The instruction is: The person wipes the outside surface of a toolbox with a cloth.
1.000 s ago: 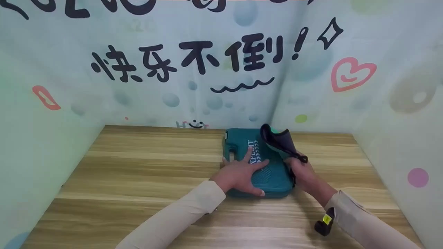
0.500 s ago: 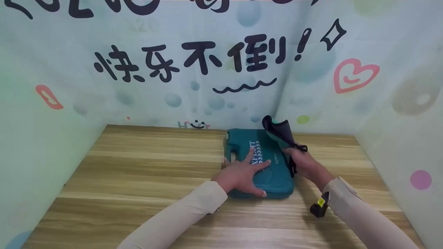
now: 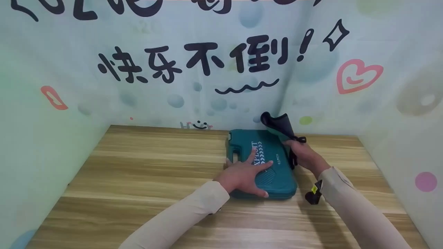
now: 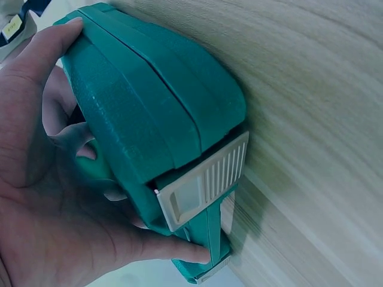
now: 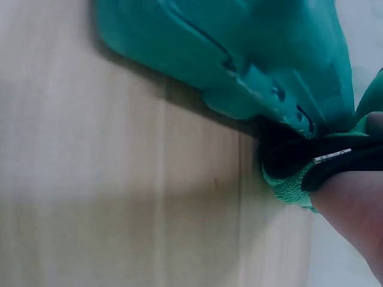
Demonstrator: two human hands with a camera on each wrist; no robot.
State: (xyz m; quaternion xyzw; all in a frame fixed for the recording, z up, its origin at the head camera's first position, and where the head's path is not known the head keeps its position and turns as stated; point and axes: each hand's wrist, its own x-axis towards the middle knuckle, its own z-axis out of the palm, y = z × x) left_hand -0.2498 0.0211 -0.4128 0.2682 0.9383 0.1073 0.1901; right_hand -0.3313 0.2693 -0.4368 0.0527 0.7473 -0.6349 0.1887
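A teal plastic tool case (image 3: 273, 173) lies flat on the wooden table (image 3: 145, 166), its handle end toward the left. My left hand (image 3: 242, 174) rests palm down on its lid with the fingers spread, pressing it; the left wrist view shows the case (image 4: 161, 119) with a grey latch (image 4: 203, 188). My right hand (image 3: 304, 155) grips a teal cloth with dark edging (image 3: 278, 126) at the case's right side, the cloth's free end sticking up. In the right wrist view the cloth (image 5: 299, 173) is bunched against the case's edge (image 5: 257, 78).
Printed panels (image 3: 207, 69) with black characters wall in the table at the back, left and right. A small black tag with a yellow label (image 3: 314, 193) hangs at my right sleeve. Bare wood lies left of the case.
My right hand has carried the cloth farther back along the case's right side. The left hand stays pressed on the lid.
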